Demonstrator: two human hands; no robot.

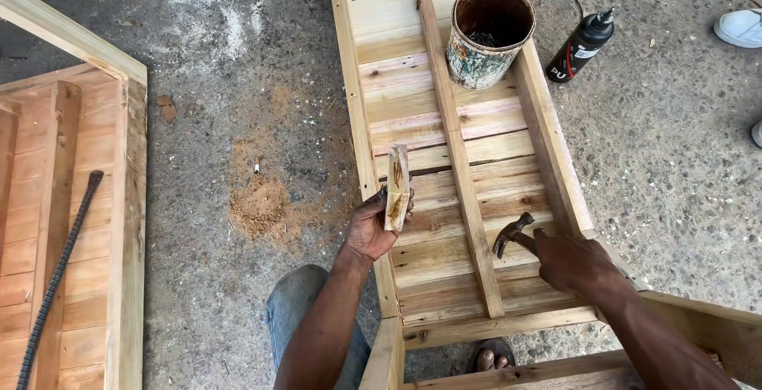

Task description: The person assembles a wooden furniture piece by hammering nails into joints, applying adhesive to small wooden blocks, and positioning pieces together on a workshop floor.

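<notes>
A person crouching over a slatted wooden frame (460, 160) on a sawdust-strewn concrete floor (238, 120) is pinching a short wood offcut (397, 188) upright in the left hand (371, 227), fingers closed around its lower end, over the frame's left rail (357, 120). The right hand (575, 263) is gripping a claw hammer (512, 233) close to the head, fingers wrapped shut on the handle, its head hanging just above the slats beside the centre batten (456, 144). Beyond the fingertips are sitting a rusty paint can (488, 37) of nails and a black glue bottle (583, 45). Seating the offcut square, fingers kept low and clear of the hammer's path, looks to be the care needed here.
</notes>
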